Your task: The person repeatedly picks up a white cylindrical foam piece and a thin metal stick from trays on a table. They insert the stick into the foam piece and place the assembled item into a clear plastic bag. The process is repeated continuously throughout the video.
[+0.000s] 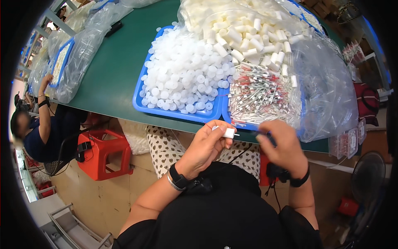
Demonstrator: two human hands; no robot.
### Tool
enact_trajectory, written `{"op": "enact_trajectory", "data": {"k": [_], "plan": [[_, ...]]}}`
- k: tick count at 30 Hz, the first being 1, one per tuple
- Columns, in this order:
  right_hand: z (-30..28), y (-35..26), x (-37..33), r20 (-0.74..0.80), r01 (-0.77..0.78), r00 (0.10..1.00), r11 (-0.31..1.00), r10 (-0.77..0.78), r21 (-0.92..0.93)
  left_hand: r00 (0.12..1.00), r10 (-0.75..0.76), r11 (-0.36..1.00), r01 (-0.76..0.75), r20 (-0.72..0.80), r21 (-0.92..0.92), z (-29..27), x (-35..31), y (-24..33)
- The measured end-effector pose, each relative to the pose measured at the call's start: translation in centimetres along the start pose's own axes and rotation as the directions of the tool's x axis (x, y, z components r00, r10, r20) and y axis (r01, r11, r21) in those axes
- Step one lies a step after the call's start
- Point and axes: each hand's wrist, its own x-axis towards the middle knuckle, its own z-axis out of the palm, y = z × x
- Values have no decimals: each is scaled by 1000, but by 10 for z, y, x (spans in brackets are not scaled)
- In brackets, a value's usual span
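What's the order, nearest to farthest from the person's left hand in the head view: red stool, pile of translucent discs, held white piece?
1. Held white piece: in the left hand.
2. Pile of translucent discs: ahead, in a blue tray.
3. Red stool: off left, on the floor.

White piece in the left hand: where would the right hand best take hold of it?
Probably by the right end of the white piece's body, coming from the right. The left hand holds its left part, while the right end is exposed. The right hand is on that side. The thin pin jutting rightward offers less to grip.
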Motion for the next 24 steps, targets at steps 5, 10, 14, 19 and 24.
{"op": "enact_trajectory", "data": {"k": [5,10,14,19,24], "plan": [[34,-17,-3,-9,-20,1000,987,22,157,999,39,999,-39,-12,23,7,0,-8],[54,-24,-8,-18,-161,985,945,173,286,987,143,979,-129,-78,161,4,-3,-12],[72,-24,-9,-112,-146,973,919,200,366,932,360,831,-302,-37,467,0,-6,-28],[68,-20,-8,-27,-40,998,936,53,351,936,301,736,-348,180,580,0,-12,-18],[75,-20,-13,-7,24,1000,922,-23,387,950,147,842,-266,276,468,0,-13,-22]]}}
